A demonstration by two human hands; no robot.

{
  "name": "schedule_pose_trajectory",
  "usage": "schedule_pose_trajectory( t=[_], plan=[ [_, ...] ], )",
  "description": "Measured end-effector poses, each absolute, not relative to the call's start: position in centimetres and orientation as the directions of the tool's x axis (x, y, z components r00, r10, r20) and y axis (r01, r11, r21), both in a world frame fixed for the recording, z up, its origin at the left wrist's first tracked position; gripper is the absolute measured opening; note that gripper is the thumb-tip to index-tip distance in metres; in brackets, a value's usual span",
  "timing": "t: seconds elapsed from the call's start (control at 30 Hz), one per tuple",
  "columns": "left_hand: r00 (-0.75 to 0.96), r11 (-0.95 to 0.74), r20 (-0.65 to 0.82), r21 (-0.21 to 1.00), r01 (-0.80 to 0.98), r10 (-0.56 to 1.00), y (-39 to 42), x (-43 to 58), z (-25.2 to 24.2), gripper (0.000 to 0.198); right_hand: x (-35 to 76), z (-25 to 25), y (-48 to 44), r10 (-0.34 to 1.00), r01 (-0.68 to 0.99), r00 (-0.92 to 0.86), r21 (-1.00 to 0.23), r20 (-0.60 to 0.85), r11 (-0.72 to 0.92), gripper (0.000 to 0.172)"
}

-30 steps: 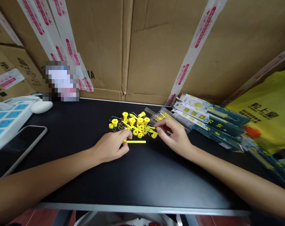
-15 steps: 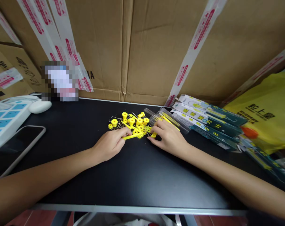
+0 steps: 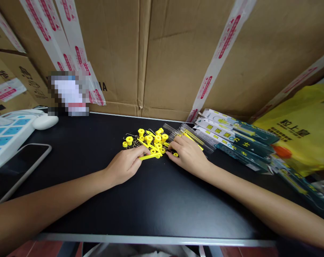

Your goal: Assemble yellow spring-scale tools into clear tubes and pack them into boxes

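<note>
My left hand [image 3: 126, 165] pinches a thin yellow plastic strip [image 3: 149, 156] near its left end. Its other end lies at the front of a pile of yellow flanged plastic plugs [image 3: 148, 139] and bent metal wire hooks [image 3: 137, 144]. At the pile's right side, my right hand [image 3: 188, 152] has curled fingers, with thumb and index finger close together. Whatever is between those fingertips is too small to make out. A yellow plug [image 3: 175, 154] lies beside the right thumb. Behind that hand are clear plastic tubes [image 3: 208, 147] with yellow strips among them, partly covered by the fingers.
Printed spring-scale boxes [image 3: 237, 142] are stacked at the right, in front of a yellow bag [image 3: 298, 125]. To the left lie a phone [image 3: 16, 171] and a white power strip [image 3: 14, 130]. A large cardboard box [image 3: 172, 64] stands behind the black table [image 3: 156, 210].
My right hand has shifted slightly left towards the pile, and its thumb and index finger have come closer together. My left hand stays nearly still with the yellow strip.
</note>
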State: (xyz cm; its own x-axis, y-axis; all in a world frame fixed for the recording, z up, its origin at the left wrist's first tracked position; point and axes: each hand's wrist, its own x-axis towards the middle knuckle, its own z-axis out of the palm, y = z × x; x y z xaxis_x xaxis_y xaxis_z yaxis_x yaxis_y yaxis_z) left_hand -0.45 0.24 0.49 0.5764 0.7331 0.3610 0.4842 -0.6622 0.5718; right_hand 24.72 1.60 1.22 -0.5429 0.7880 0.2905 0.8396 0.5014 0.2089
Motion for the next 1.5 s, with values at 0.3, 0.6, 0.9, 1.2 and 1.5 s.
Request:
schedule_pose_trajectory(
  t=[0.3, 0.6, 0.9, 1.2, 1.5],
  plan=[
    [0.579, -0.703, 0.404, 0.480, 0.525, 0.708, 0.2, -0.3, 0.5, 0.018, 24.5, 1.4, 2.4, 0.827, 0.865, -0.501, 0.156, 0.255, 0.476, 0.010],
    [0.591, -0.771, 0.496, 0.391, 0.502, 0.636, 0.3, -0.2, 0.0, 0.019, 24.8, 1.8, 2.5, 0.852, 0.777, -0.365, -0.383, 0.375, 0.501, 0.011],
    [0.580, -0.798, 0.559, 0.312, 0.515, 0.593, -0.1, 0.0, 0.7, 0.019, 22.7, 1.6, -1.3, 0.875, 0.133, -0.483, -0.988, 0.008, 0.083, 0.014],
    [0.743, -0.821, 0.356, 0.165, 0.547, 0.567, -0.6, 0.2, 0.2, 0.023, 22.1, 1.5, -2.2, 0.832, -0.019, -0.532, -0.980, -0.156, -0.196, 0.024],
    [0.708, -0.744, 0.254, 0.359, 0.564, 0.659, -0.6, 0.3, 0.5, 0.021, 22.4, 0.3, -1.9, 0.847, 0.238, -0.507, -0.919, 0.158, 0.314, 0.014]
  ],
)
